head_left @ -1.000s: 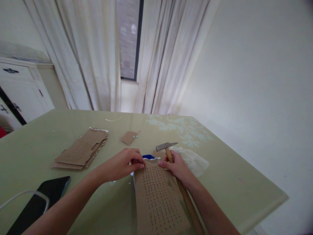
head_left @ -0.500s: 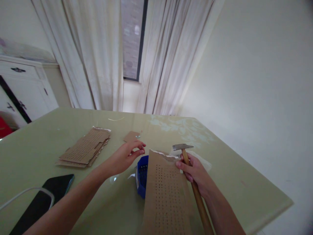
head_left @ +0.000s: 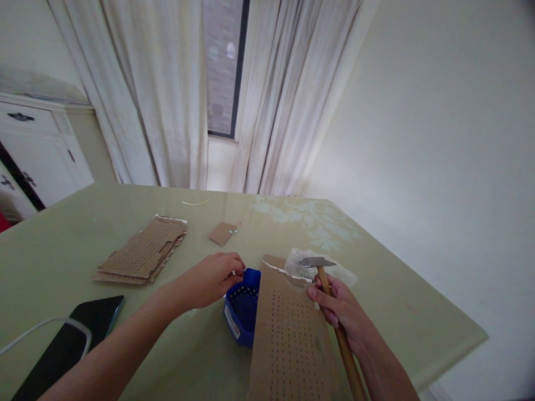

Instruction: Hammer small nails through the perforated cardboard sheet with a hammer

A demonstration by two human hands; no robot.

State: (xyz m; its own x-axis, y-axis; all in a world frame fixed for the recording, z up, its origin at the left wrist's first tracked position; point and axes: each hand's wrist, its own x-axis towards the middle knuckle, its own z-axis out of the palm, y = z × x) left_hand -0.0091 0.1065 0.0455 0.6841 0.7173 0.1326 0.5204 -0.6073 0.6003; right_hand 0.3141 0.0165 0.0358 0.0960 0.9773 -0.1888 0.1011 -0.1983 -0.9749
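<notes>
We are holding a perforated cardboard sheet (head_left: 290,340) and a hammer (head_left: 334,317) together in our right hand (head_left: 340,312), fingers curled around both, near the table's (head_left: 401,312) right edge. Our left hand (head_left: 213,278) is pinching something small, too tiny to tell, just over the blue box (head_left: 241,305).

Hammer handle (head_left: 343,348): lower end cut off by the bottom edge; part hidden inside the right hand (head_left: 340,312).
Perforated cardboard sheet (head_left: 290,340): lower part cut off at the bottom edge.
Blue box (head_left: 241,307): right side hidden behind the sheet; contents too small to tell.
Left hand (head_left: 211,278): fingertips pinch something too small to identify.
Phone (head_left: 69,342): near corner cut off at the bottom edge.
White cable (head_left: 37,328): runs off the left edge.
</notes>
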